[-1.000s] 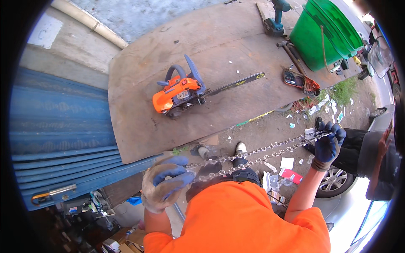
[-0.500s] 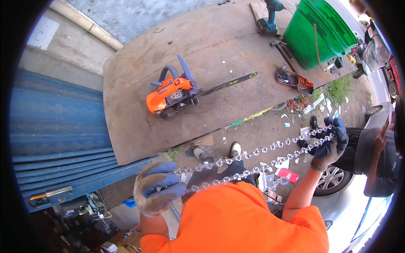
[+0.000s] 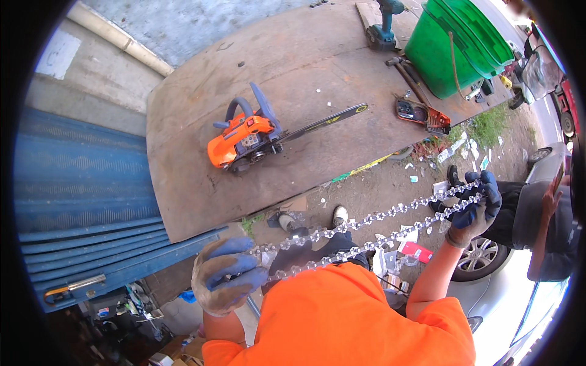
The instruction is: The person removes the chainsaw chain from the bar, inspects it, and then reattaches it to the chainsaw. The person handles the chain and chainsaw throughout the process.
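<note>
A chainsaw chain [image 3: 372, 218] is stretched between my two gloved hands in front of my chest, its two runs lying side by side. My left hand [image 3: 227, 276], in a grey and blue work glove, is closed round one end of the loop. At the far right my right hand [image 3: 479, 207] grips the other end in a matching glove. Beyond the chain, an orange chainsaw [image 3: 243, 137] rests on the table with its bare guide bar [image 3: 326, 122] pointing right. Its side cover [image 3: 422, 116], orange and black, lies apart near the table's right edge.
On the brown table [image 3: 201, 195] stand a green bucket [image 3: 448, 52] and a teal cordless drill [image 3: 383, 24]; a hammer [image 3: 408, 79] lies beside them. Blue shutters [image 3: 85, 177] flank the left. Another person [image 3: 546, 226] stands at right, near a parked car's wheel [image 3: 482, 259].
My view has shifted slightly, so the table and chainsaw sit a little further left. Both hands still hold the chain taut, almost unmoved.
</note>
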A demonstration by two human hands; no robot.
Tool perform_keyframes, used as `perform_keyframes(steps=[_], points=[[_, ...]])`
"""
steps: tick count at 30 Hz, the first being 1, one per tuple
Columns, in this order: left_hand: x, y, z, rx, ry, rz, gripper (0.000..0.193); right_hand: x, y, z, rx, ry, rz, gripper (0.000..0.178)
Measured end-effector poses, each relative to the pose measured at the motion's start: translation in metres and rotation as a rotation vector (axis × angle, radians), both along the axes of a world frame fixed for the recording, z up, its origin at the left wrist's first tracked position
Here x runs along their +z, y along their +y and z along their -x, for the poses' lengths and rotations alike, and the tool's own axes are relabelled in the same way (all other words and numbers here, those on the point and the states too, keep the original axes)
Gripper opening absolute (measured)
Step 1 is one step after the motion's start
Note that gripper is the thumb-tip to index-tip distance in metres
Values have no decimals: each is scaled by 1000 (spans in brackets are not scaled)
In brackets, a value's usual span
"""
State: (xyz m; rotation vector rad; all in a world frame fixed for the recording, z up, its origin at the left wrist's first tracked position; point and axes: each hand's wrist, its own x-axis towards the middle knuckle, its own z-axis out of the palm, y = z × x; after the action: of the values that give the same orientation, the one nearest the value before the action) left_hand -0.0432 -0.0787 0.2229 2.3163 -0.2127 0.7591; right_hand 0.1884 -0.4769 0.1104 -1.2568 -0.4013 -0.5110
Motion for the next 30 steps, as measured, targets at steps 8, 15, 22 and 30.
perform_keyframes(steps=[8,15,22,30], points=[[-12,8,0,-94,-92,18,24,3,3,3,1,13,-18,18],[-5,5,-1,-28,-27,25,30,6,6,5,-4,16,-16,18],[-5,0,3,16,61,217,23,8,7,7,66,102,-100,22],[-10,-10,7,79,109,383,20,9,4,9,149,180,-165,24]])
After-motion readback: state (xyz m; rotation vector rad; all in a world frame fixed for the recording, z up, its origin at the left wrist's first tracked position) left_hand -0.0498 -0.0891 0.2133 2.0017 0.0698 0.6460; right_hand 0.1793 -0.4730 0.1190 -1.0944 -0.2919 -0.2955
